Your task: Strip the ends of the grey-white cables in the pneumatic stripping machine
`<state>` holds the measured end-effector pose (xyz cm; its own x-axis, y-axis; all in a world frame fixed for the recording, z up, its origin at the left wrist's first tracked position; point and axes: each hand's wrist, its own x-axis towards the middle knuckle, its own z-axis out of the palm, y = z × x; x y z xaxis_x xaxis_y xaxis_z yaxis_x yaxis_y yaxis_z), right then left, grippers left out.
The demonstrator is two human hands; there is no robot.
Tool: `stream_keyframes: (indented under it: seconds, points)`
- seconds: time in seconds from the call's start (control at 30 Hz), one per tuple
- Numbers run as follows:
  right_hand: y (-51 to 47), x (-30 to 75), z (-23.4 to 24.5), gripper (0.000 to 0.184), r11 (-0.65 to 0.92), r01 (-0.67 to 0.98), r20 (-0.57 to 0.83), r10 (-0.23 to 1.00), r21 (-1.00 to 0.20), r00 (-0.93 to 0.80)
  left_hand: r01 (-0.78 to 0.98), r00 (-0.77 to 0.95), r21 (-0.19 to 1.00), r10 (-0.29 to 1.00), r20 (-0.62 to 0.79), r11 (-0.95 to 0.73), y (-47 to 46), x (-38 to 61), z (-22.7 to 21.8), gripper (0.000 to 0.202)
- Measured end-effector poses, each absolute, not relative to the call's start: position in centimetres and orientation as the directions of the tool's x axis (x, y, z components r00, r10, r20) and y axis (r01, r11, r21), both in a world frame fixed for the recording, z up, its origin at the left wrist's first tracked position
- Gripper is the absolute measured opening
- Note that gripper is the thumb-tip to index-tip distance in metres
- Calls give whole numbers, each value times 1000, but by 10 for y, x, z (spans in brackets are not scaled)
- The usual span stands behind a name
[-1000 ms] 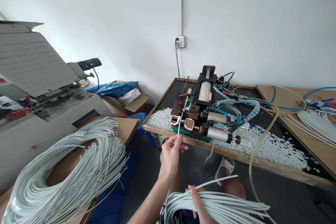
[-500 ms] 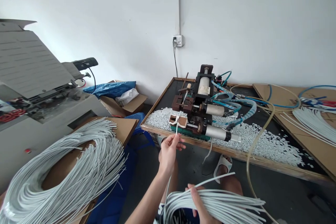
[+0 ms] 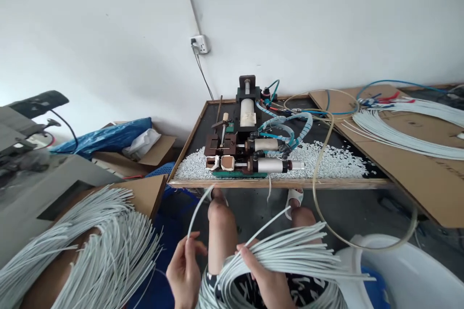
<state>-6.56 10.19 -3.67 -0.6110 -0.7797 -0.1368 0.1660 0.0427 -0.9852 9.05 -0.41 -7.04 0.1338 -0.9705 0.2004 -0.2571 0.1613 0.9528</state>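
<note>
Between the thumb and fingers of my left hand (image 3: 186,270) is one white cable (image 3: 196,211), its free end pointing up toward the bench edge. My right hand (image 3: 266,275) is closed around a coiled bundle of white cables (image 3: 300,249) over my lap, with the cut ends fanning out to the right. One end sticks up apart from the others. Ahead of both hands, a pneumatic wire-stripping machine (image 3: 248,112) sits on the bench. Its front clamp jaws (image 3: 227,162) are apart, and no cable lies between them.
White insulation scraps (image 3: 326,159) cover much of the wood-edged bench (image 3: 290,183). More white cable (image 3: 406,130) lies on cardboard at right, and a big heap (image 3: 105,256) rests at left. A white tub (image 3: 409,270) stands lower right. A clear hose (image 3: 319,193) hangs down off the bench.
My left hand has drawn the cable back from the machine's front clamp, down and left. The jaws have moved apart. The view has turned right, and my right hand still grips the bundle.
</note>
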Motion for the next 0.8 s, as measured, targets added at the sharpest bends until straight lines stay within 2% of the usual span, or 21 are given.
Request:
stream_keyframes:
  seconds: [0.1,0.13,0.17,0.2,0.23,0.33,0.4,0.47,0.53,0.6,0.67,0.73,0.8]
  points:
    - [101,-65,-40,53,48,193,-146,-834,-980,-532,-177,459,973,-887,-49,-146,-12,134,-131,55]
    - [101,-64,-42,53,53,203,-152,-844,-978,-514,-154,480,956,-865,-147,-248,-13,149,-151,58]
    - [100,-64,-44,52,55,216,-159,-849,-975,-504,-175,412,921,-876,-251,-347,-14,163,-170,60]
    - [99,-63,-46,51,54,233,-167,-852,-971,-497,-251,322,872,-886,-334,-420,-15,175,-185,59]
    - [98,-62,-48,49,50,246,-169,-854,-968,-491,-363,301,822,-890,-343,-439,-16,183,-196,56]
    - [96,-59,-52,46,28,279,-163,-865,-960,-475,-570,274,757,-943,-190,-318,-17,181,-196,57]
    - [96,-58,-51,43,16,300,-151,-889,-954,-432,-520,182,827,-974,-137,-214,-14,158,-166,63]
    - [95,-60,-45,38,-5,294,-106,-926,-956,-363,-349,-22,923,-983,-181,-162,-10,128,-119,64]
    - [93,-63,-36,31,-38,243,-32,-960,-969,-278,-240,-273,970,-956,-105,-39,-3,96,-67,61]
    - [90,-67,-26,25,-88,187,47,-976,-978,-210,-264,-516,952,-856,-1,158,3,69,-20,47]
    - [87,-68,-20,29,-136,165,103,-976,-977,-191,-259,-680,904,-729,79,340,7,49,11,36]
    - [86,-68,-20,29,-163,187,116,-964,-969,-238,-258,-728,865,-675,118,430,8,35,25,32]
    - [87,-67,-25,26,-145,267,53,-944,-953,-325,-259,-658,879,-739,142,400,5,28,27,32]
